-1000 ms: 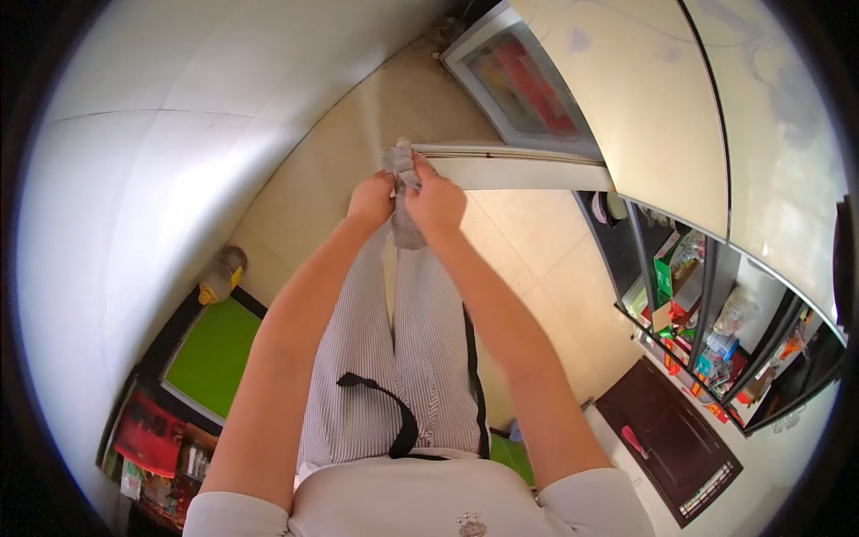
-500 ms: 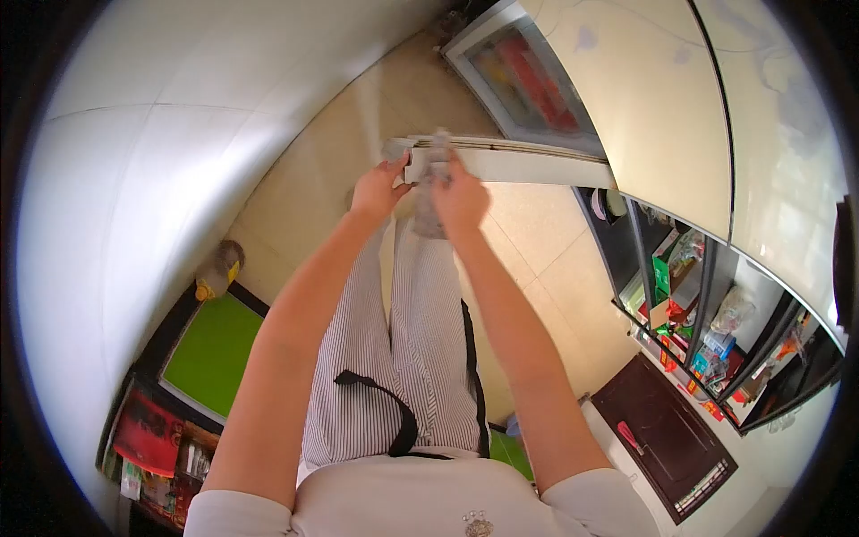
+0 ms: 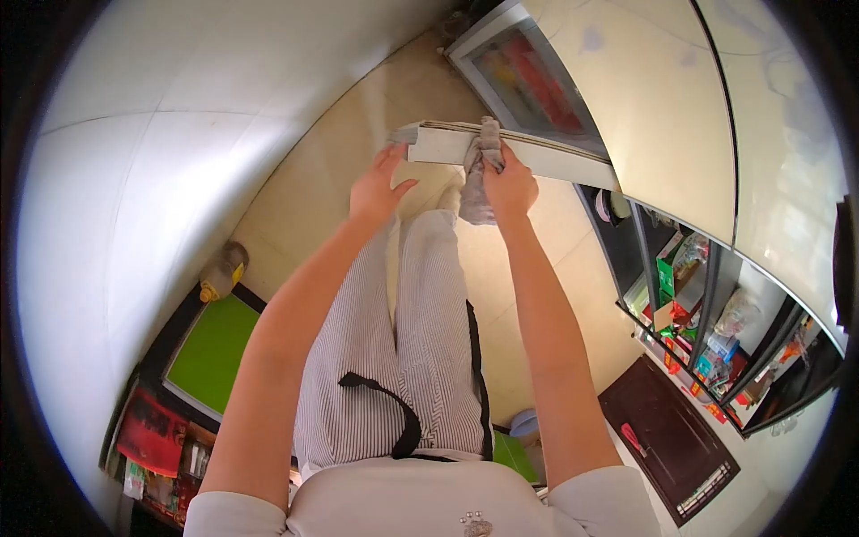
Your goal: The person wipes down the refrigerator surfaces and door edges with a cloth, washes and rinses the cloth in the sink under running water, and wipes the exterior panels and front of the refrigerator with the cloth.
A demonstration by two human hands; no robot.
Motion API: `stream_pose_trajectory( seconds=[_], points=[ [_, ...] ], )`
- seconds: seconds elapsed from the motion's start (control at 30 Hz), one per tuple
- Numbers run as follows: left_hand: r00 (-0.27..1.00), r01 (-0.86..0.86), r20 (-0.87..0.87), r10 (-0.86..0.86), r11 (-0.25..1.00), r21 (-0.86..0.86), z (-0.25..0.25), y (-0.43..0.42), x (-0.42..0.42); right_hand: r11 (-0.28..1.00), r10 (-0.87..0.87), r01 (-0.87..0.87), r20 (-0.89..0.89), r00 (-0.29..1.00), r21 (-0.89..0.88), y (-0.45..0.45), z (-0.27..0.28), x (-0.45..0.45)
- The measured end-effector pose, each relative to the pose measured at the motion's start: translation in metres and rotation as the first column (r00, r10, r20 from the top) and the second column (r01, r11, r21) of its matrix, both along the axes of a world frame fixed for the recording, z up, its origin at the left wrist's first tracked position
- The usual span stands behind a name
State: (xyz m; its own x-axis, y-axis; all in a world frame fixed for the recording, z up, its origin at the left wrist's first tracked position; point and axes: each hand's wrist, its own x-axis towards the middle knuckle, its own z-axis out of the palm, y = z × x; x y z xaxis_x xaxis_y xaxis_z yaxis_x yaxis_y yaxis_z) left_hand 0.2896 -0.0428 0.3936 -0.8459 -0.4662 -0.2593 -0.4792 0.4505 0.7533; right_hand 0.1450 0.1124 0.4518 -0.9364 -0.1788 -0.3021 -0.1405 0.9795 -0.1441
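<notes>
My right hand (image 3: 510,186) grips a grey cloth (image 3: 479,183). The cloth is folded over the upper edge of a white door-like panel (image 3: 438,145), and its loose end hangs below. At the panel's left end is my left hand (image 3: 380,188), its fingers stretched out and the thumb apart. Its fingertips are at the panel's grey corner (image 3: 404,136); whether they touch it I cannot tell. The panel runs from there to the pale cabinet (image 3: 644,98) on the right.
A glass-fronted frame (image 3: 528,80) stands behind the panel. Packed shelves (image 3: 693,295) and a dark brown panel (image 3: 667,438) are on the right. At left are a green-topped surface (image 3: 210,353), a yellow-capped bottle (image 3: 222,270) and a white wall (image 3: 161,197). Tiled floor (image 3: 528,277) lies below.
My right hand has slid the cloth rightward along the panel, away from my left hand. My left hand has loosened from the panel's end, its fingers now extended.
</notes>
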Motion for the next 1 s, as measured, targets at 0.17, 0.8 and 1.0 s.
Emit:
stream_pose_trajectory(
  seconds=[0.17,0.8,1.0],
  points=[
    [1.0,0.0,0.015,-0.003,0.981,0.193,-0.026,-0.015,-0.031,0.999,-0.023,0.023,0.008,1.0,0.025,-0.016,-0.001,0.001],
    [0.991,0.002,-0.135,-0.001,1.0,0.01,-0.039,-0.017,-0.006,0.796,0.599,-0.595,0.0,0.801,-0.111,-0.024,-0.002,0.046],
    [0.991,-0.061,-0.116,0.073,0.992,0.107,-0.051,-0.008,-0.002,0.783,0.609,-0.615,-0.087,0.788,-0.091,-0.038,-0.024,0.059]
  ],
)
